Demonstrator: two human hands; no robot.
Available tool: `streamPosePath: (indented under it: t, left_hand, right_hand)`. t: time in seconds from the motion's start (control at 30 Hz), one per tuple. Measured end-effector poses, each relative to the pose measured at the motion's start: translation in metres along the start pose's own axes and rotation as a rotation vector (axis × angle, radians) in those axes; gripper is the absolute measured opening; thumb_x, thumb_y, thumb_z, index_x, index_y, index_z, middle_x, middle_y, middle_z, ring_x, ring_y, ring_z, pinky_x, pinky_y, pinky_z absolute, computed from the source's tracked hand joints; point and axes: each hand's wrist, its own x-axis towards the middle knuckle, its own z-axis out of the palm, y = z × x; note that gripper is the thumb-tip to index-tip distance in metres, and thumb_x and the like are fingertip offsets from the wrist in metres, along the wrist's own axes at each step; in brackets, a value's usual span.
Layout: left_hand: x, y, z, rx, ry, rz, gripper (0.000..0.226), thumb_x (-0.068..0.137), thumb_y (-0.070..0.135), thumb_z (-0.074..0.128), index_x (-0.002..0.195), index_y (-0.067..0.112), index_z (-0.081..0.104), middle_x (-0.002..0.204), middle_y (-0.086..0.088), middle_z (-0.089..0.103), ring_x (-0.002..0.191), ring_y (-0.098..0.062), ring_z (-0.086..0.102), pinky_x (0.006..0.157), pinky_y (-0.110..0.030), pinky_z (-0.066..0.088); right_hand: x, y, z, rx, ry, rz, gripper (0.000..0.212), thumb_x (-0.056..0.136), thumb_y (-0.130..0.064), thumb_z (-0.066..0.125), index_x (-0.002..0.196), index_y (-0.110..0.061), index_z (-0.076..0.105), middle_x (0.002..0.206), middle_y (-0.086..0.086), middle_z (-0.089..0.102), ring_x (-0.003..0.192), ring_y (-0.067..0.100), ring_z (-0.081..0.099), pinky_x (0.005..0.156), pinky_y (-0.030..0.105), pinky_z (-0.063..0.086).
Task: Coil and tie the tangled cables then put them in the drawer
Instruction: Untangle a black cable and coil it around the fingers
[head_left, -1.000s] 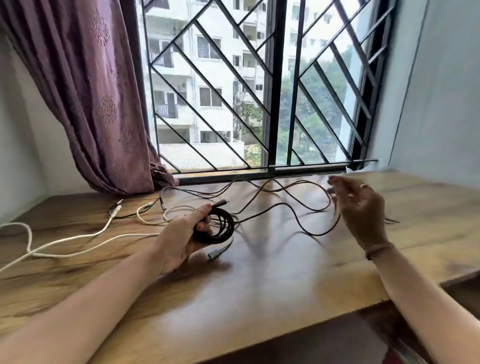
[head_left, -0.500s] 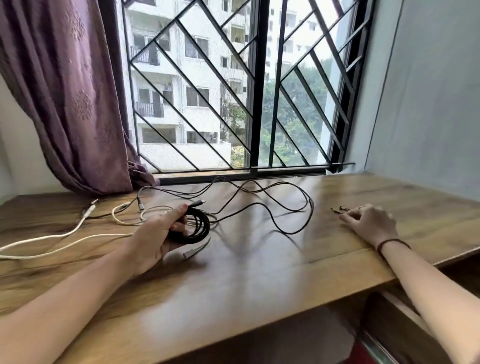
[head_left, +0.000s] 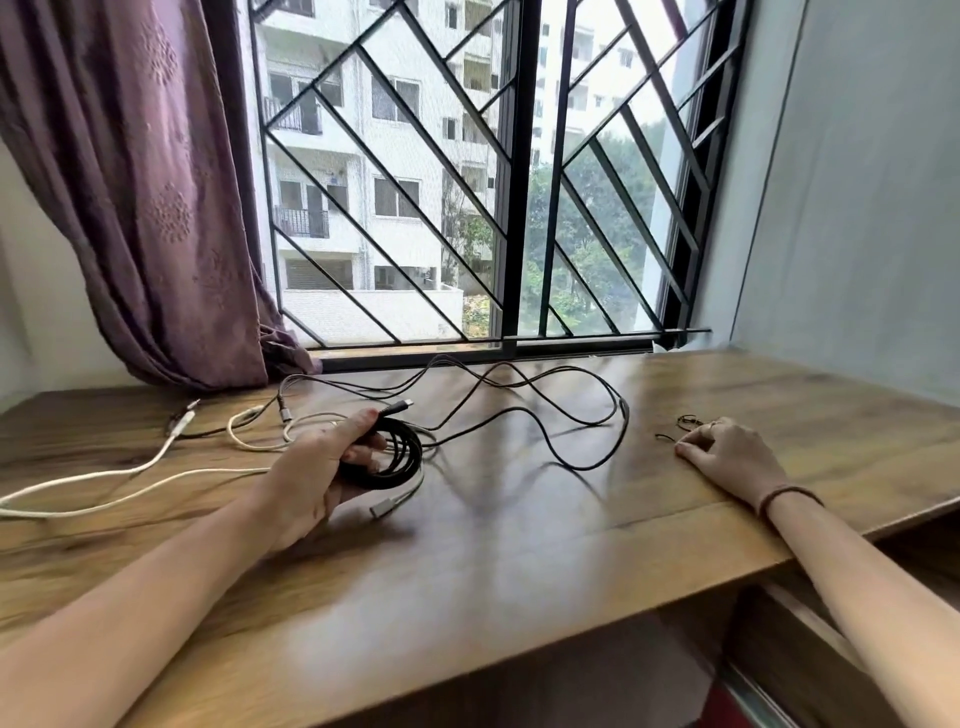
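Observation:
My left hand (head_left: 311, 467) grips a coiled black cable (head_left: 402, 460) just above the wooden table (head_left: 519, 551), thumb along its plug end. The rest of that black cable (head_left: 571, 415) trails loose in wide loops toward the window. A white cable (head_left: 104, 480) lies tangled at the left with its plugs near the curtain. My right hand (head_left: 732, 457) rests on the table at the right, curled fingertips pinching the end of a thin dark tie (head_left: 666, 438). More small ties (head_left: 688, 420) lie just beyond it.
A purple curtain (head_left: 156, 208) hangs at the back left and a barred window (head_left: 493, 208) runs behind the table. A grey wall (head_left: 857, 208) closes the right side. Below the table's right front edge, a wooden drawer rim (head_left: 779, 639) shows.
My right hand dropped from mid-air down to the table by the small ties. My left hand kept hold of the coil. The view shifted right.

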Motion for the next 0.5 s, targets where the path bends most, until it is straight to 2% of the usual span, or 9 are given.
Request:
streamPosePath:
  t: [0.13,0.23,0.3,0.37,0.43,0.5]
  left_hand:
    - [0.001,-0.001,-0.001,0.020,-0.002,-0.001,0.028,0.096,0.029,0.051,0.082,0.005,0.056,0.050,0.004,0.036,0.059,-0.013,0.042,0.080,-0.033,0.046]
    - [0.003,-0.003,-0.003,0.064,0.012,0.016,0.030,0.096,0.029,0.052,0.084,0.002,0.059,0.047,0.005,0.038,0.058,-0.014,0.046,0.074,-0.031,0.050]
    - [0.005,-0.003,-0.004,0.084,0.006,0.025,0.032,0.096,0.029,0.051,0.085,0.001,0.061,0.048,0.003,0.037,0.058,-0.014,0.046,0.071,-0.029,0.050]
    - [0.005,-0.003,-0.003,0.106,-0.001,0.024,0.032,0.096,0.029,0.051,0.085,0.000,0.062,0.048,0.003,0.035,0.056,-0.013,0.047,0.064,-0.026,0.053]
    - [0.005,-0.003,-0.002,0.109,-0.005,0.019,0.033,0.096,0.028,0.050,0.085,0.000,0.062,0.047,0.003,0.035,0.054,-0.012,0.047,0.059,-0.024,0.054]
    - [0.004,-0.002,-0.003,0.106,-0.007,0.020,0.033,0.096,0.028,0.050,0.086,0.000,0.062,0.048,0.003,0.035,0.054,-0.011,0.047,0.062,-0.025,0.053]
  right_hand:
    - [0.000,0.001,-0.004,0.055,-0.028,0.053,0.017,0.080,-0.036,0.072,0.087,-0.021,0.075,0.092,0.003,0.070,0.094,0.023,0.062,0.074,0.023,0.038]
    - [0.000,-0.001,-0.003,0.069,-0.043,0.085,0.014,0.082,-0.033,0.071,0.086,-0.021,0.074,0.095,0.006,0.072,0.092,0.024,0.063,0.075,0.028,0.043]
    - [0.000,-0.006,0.002,0.022,-0.034,0.081,0.016,0.086,-0.028,0.067,0.092,-0.016,0.074,0.103,0.012,0.069,0.098,0.029,0.061,0.080,0.031,0.044]
    - [-0.001,-0.009,0.003,-0.030,0.019,0.072,0.020,0.090,-0.023,0.061,0.099,-0.009,0.072,0.111,0.018,0.060,0.103,0.036,0.058,0.087,0.036,0.043]
    - [-0.005,-0.012,0.000,0.018,0.119,0.090,0.022,0.092,-0.019,0.058,0.103,-0.003,0.069,0.114,0.022,0.053,0.102,0.040,0.056,0.090,0.040,0.043]
    - [-0.010,-0.017,-0.005,0.119,0.246,0.082,0.021,0.091,-0.014,0.059,0.102,0.001,0.067,0.113,0.024,0.051,0.100,0.041,0.056,0.091,0.041,0.043]
